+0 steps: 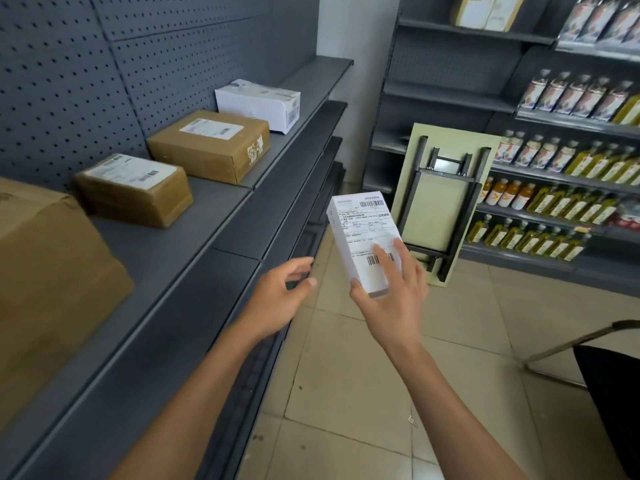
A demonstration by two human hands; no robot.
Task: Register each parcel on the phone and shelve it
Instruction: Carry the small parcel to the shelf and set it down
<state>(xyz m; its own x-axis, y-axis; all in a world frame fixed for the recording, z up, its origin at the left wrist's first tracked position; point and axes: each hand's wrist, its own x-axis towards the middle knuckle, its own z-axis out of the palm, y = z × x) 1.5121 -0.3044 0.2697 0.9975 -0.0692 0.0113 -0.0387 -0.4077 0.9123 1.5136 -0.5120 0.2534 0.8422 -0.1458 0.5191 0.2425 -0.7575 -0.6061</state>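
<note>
My right hand [393, 296] holds a small white parcel [362, 233] with a barcode label, thumb on its left edge and fingers across the label, in mid-air in front of the grey shelf [194, 237]. My left hand [280, 292] hovers just left of the parcel, fingers relaxed and holding nothing. On the shelf stand a large brown box [45, 271] at the near left, a smaller brown parcel [135, 188], another brown parcel [211, 145] and a white parcel [259, 103] further back. No phone is in view.
Lower shelf tiers [304, 188] step out below. A folded table [440, 206] leans against the far shelving. Shelves with bottles [568, 202] fill the right. A dark chair [609, 393] stands at the near right on the tiled floor.
</note>
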